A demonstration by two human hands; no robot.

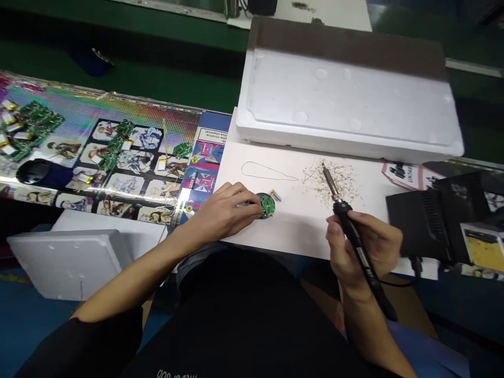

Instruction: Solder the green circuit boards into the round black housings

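Green board [269, 206] pinched by left fingers [241, 199]; right fingers [373, 224] clasp iron [353, 236].

From the round circuit board [266, 206], open passage runs right across the bare white sheet [297, 218] as far as the soldering iron [356, 244] in the right hand [368, 244]. The left hand [230, 210] blocks the board's left edge; a small silver cylinder [277, 196] juts at its far right side. Beyond the board lies a thin wire loop [271, 169], low, then the foam box [350, 105] walls off the way. Well right of the board, a black unit [417, 220] is an obstacle.
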